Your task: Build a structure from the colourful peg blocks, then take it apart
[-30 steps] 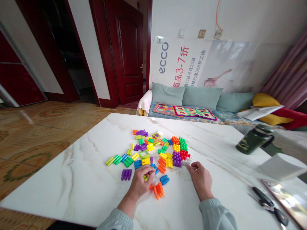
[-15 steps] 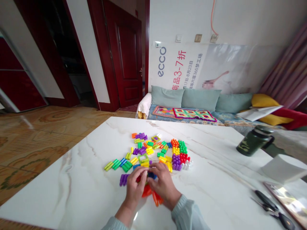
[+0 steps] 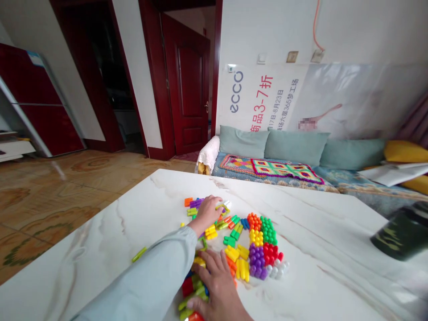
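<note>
Bright plastic building blocks (image 3: 234,232) lie scattered on a white marble table (image 3: 317,223). A flat patch of joined bead-like pieces (image 3: 264,247) in orange, green, yellow, red, purple and white sits to their right. My left hand (image 3: 207,213) reaches to the far side of the pile, its fingers curled down over pieces beside a small yellow frame (image 3: 223,207); what it grips is hidden. My right hand (image 3: 217,285) is near the front edge, thumb and fingers clasped round a clump of green, red and blue blocks (image 3: 194,290).
A single green stick piece (image 3: 138,255) lies apart at the left. A camouflage bottle (image 3: 401,232) lies on the table at the right. Behind the table are a sofa (image 3: 294,151) with cushions, a poster and a dark red door (image 3: 190,89).
My left hand left the near blocks and stretched forward to the far edge of the pile. My right hand stayed near, holding the clump. The view shifted closer and leftward.
</note>
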### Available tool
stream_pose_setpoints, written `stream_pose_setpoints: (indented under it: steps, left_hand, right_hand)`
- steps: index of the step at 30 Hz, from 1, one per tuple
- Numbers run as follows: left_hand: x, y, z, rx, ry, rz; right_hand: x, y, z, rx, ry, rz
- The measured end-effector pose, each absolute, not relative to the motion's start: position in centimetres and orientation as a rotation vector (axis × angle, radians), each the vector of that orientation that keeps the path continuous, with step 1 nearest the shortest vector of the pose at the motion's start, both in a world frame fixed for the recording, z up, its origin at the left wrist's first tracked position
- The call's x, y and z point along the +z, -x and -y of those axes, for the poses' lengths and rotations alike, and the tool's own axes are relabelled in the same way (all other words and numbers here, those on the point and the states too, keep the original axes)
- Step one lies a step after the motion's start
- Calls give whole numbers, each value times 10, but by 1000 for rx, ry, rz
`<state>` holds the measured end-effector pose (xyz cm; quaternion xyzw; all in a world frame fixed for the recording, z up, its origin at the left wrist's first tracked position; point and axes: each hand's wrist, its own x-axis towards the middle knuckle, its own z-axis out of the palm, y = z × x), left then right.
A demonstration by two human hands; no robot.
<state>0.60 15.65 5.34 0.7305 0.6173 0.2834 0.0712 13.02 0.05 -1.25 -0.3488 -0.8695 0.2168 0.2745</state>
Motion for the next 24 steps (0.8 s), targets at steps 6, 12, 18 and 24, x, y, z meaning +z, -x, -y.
stream_pose_setpoints:
  steps: [6, 12, 18, 24]
  left_hand:
    - [34, -46, -221, 528, -2076, -2012]
    - [24, -64, -230, 607, -1986, -2042]
    - [46, -46, -187, 1032, -1895, -1892]
    - [45, 6, -53, 1500, -1224, -1374]
  right_hand:
    - [-32, -124, -4, 445, 853, 2277]
    - [-27, -119, -1, 434, 874, 2172]
    - [-6, -123, 5, 462, 891, 2208]
    - [1, -122, 9, 591, 954, 1815]
